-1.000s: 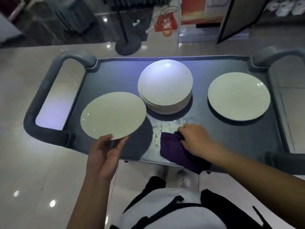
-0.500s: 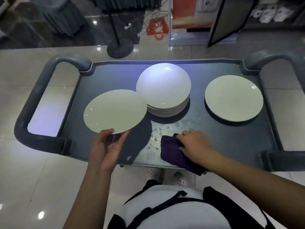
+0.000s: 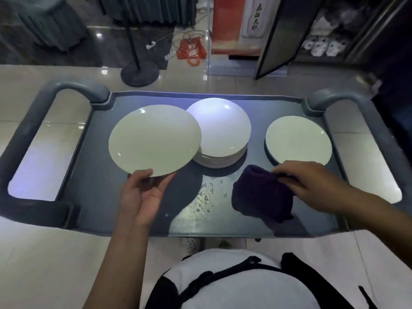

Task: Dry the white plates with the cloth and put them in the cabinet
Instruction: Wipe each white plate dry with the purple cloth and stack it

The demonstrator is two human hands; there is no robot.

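Note:
My left hand (image 3: 142,195) grips the near rim of a white plate (image 3: 153,139), held above the grey cart top (image 3: 100,181) and overlapping the left edge of a stack of white plates (image 3: 225,132). My right hand (image 3: 312,184) pinches the top of a dark purple cloth (image 3: 260,195), lifted off the cart so it hangs bunched. A single white plate (image 3: 298,141) lies flat on the cart at the right, just beyond my right hand.
Water drops (image 3: 207,197) lie on the cart between my hands. Grey cart handles (image 3: 26,139) loop out at both ends. Beyond the cart stand a pole on a round base (image 3: 139,72), an orange bag (image 3: 191,50) and an open dark cabinet door (image 3: 283,34).
My left hand has raised the plate up and right, over the stack's edge. My right hand has lifted the purple cloth off the cart and moved it right, toward the single plate.

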